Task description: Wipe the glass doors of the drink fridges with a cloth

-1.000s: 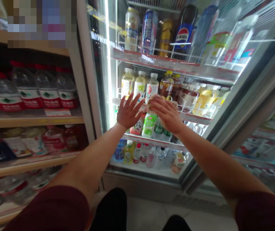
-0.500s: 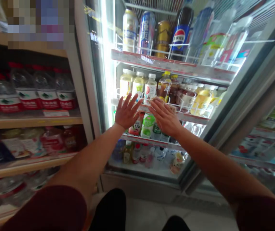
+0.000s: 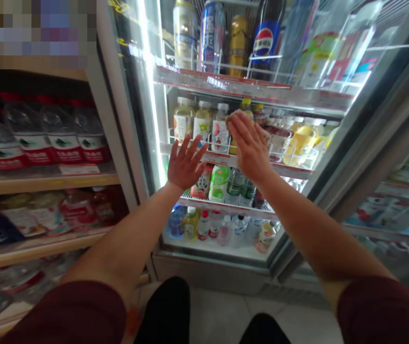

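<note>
My left hand [image 3: 184, 165] lies with its fingers spread against the glass door [image 3: 130, 91] of a lit drinks fridge. Under the flat fingers of my right hand [image 3: 251, 147] is a pale cloth [image 3: 265, 135], pressed to the same glass; only its edges show. Behind the pane, near both hands, a row of bottles with white caps [image 3: 220, 126] stands on a shelf. A dark cola bottle [image 3: 264, 40] and tall cans [image 3: 211, 36] are on the shelf above.
To the left, a wooden rack [image 3: 47, 185] carries red-capped water bottles [image 3: 61, 129] and packaged goods. A metal door frame [image 3: 343, 167] slants down the right side, with another fridge door beyond it. My knees [image 3: 164, 310] show above the tiled floor.
My right hand has slid upward over the glass with the cloth. My left hand stays spread in about the same place; the view has shifted slightly.
</note>
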Tool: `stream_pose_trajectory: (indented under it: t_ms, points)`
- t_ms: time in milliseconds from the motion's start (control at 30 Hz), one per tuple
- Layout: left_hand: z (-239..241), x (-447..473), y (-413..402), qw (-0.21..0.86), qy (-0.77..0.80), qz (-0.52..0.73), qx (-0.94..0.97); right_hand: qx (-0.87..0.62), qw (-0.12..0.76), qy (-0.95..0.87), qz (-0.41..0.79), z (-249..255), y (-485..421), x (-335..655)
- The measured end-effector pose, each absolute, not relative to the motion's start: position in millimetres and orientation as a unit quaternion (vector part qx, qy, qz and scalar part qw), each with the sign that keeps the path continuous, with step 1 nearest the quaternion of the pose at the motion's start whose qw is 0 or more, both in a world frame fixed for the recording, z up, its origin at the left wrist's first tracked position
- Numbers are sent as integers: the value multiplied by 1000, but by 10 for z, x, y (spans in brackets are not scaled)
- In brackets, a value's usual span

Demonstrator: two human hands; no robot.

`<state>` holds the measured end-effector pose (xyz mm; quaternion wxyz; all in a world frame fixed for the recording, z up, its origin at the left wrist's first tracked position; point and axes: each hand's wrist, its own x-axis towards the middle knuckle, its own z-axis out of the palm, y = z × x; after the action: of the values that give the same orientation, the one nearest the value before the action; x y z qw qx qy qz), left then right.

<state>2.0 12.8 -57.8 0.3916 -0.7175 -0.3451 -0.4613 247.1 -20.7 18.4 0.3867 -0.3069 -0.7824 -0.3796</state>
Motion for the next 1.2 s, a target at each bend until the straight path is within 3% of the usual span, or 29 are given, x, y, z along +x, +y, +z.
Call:
stream_pose_trajectory:
  t_ms: [100, 300, 533, 700, 867, 1033, 1200]
  points:
    - [-575, 21, 123, 389, -354, -455, -718, -327, 426, -754, -377, 142, -187, 2428]
    - [-590, 23, 131, 381, -357, -460, -718, -265, 335, -831, -355, -376, -230, 2254]
    - [-565, 39, 135, 337, -366, -467, -731, -318, 377, -829, -264, -390, -334, 2037]
    - [-726, 326, -270, 268, -339, -554, -711, -327, 371, -842, -213, -483, -429, 1968]
    - [-894, 682, -548, 214, -321, -554, -738, -317, 377, -858, -146, -331, -505, 2116]
    - [-844, 826, -520, 281, -357, -514, -728, -393, 431, -767, -269, -292, -566, 2738]
    - [-1108, 737, -454, 324, -357, -506, -716, -435, 370, -734, -369, -821, -415, 3380]
